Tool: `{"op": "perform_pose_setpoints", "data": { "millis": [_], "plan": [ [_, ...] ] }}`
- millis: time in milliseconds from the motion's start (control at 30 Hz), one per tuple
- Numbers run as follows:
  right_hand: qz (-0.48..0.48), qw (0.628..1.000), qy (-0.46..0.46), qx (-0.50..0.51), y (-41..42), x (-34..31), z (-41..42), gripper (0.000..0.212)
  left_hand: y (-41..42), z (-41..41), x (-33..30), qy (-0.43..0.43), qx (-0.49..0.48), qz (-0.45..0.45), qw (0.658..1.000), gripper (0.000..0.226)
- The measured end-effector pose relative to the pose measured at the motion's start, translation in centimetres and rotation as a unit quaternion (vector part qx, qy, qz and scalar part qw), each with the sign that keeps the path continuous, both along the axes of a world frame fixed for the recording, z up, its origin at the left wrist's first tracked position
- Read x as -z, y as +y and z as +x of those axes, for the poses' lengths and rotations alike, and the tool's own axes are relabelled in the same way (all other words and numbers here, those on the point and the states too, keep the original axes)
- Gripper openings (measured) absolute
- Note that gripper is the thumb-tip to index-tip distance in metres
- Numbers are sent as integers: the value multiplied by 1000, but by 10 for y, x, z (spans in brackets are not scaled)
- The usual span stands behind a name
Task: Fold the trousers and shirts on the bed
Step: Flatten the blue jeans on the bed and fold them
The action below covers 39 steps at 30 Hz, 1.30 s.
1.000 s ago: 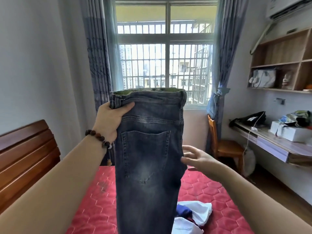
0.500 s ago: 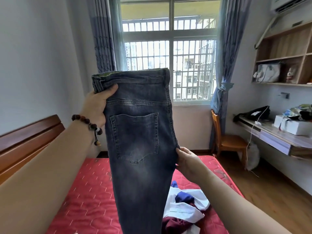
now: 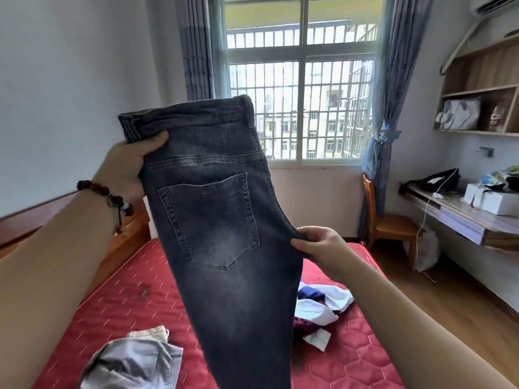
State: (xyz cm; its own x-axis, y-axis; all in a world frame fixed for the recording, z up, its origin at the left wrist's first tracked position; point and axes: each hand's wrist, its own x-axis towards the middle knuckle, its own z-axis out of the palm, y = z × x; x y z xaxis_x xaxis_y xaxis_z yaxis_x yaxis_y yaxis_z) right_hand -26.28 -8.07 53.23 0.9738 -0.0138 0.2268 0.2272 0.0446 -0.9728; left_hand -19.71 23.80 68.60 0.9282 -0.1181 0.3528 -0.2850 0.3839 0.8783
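Jeans (image 3: pixel 224 226) hanging between both hands, legs running out of frame below; they are hiding part of the bed (image 3: pixel 134 304). Left hand (image 3: pixel 126 169) raised, thumb and fingers gripping the waistband corner; fingers mostly hidden behind the denim. Right hand (image 3: pixel 323 248) lower, pinching the crotch seam edge. Two loose heaps lying on the bed: grey clothes (image 3: pixel 132 363) below left hand, white-blue-maroon pile (image 3: pixel 320 307) below right, garments not countable.

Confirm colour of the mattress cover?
Red, quilted in a hexagon pattern: the mattress cover, clearest in the head view.
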Motion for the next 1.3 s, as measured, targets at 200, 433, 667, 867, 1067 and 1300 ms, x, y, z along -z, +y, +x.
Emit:
{"op": "perform_pose_setpoints", "data": {
  "millis": [200, 433, 667, 867, 1067, 1300],
  "plan": [
    [-164, 986, -12, -31, 6, -8, -55, 8, 47, -48, 10, 12, -1, -16, 1000, 52],
    [-121, 986, 85, -83, 58, -28, -55, 57, 37, -69, 67, 84, 66, 26, 994, 49],
    [65, 994, 87, 1, 127, 30, -20, 24, 61, -50, 173, 16, -5, 162, 987, 27],
    [-14, 994, 75, 78, 179, 105, -4, 22, 120, -29, 249, -106, -137, 400, 900, 45],
    [-68, 990, 65, 110, 207, 138, 28, 25, 143, 4, 300, -74, -128, 417, 897, 37],
    [-23, 993, 82, 80, 194, 172, 91, 23, 122, 53, 329, 24, -32, 373, 927, 33]
  ]
}}
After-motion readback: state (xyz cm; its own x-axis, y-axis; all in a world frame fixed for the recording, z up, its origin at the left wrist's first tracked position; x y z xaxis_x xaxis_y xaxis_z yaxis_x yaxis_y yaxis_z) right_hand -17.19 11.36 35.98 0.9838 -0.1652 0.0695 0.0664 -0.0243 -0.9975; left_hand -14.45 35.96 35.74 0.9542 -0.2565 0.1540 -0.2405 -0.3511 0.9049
